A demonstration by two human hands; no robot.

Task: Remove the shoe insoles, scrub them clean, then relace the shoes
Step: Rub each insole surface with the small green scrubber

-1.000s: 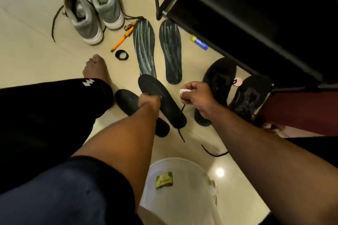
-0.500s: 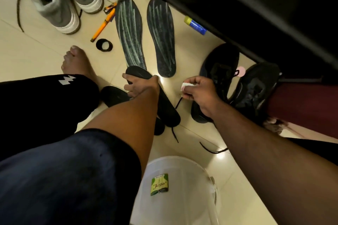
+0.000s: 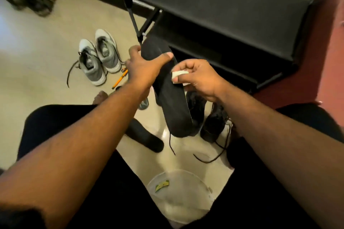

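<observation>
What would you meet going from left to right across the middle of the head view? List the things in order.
grey sneakers → orange pen → left hand → black insole → right hand → black shoe rack

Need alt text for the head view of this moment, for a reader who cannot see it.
Left hand holds a black insole up over the floor while the right hand pinches a small white pad at its edge. Grey shoes, black shoes and a white bucket lie below.
</observation>
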